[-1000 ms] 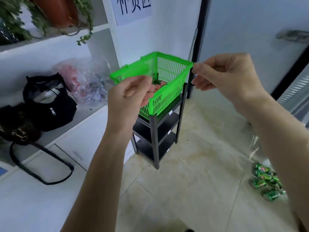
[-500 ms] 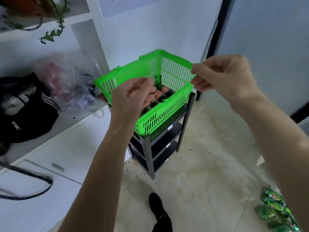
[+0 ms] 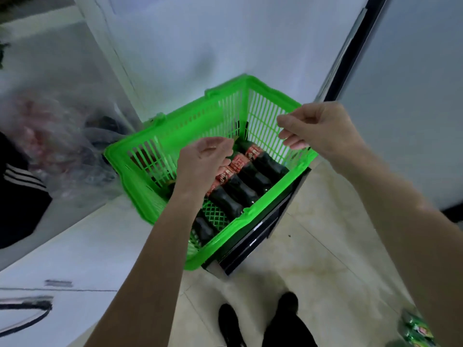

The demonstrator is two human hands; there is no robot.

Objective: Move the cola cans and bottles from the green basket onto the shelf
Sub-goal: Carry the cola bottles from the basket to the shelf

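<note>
A green basket (image 3: pixel 140 156) is seen from above, set on top of a black shelf (image 3: pixel 253 249) whose front edge shows below the basket's near-right corner. Inside, approx. 3 cola bottles (image 3: pixel 250 181) are laid side by side on the mesh floor, dark w/ red labels, caps pointed toward the far wall; a 4th dark bottle (image 3: pixel 204 230) is partly seen nearer the front, under the left forearm. No cans can be made out in the basket.

The left hand (image 3: pixel 203 164) is held over the basket interior, just above the bottles, fingers curled loosely inward; nothing is seen gripped, and contact w/ the bottles can't be confirmed. The right hand (image 3: pixel 318 131) is held over the far-right rim, fingers curled w/ thumb and forefinger drawn together; whether the rim is pinched or merely overlapped can't be told.

To the left, a blurred clear plastic bag (image 3: pixel 57 146) and a black bag w/ white stripes (image 3: pixel 17 196) are set on a white counter (image 3: pixel 82 249). Green cans (image 3: pixel 418 331) are lying on the tiled floor (image 3: pixel 325 259) at lower right. Two dark shoes (image 3: pixel 250 319) are seen below.
</note>
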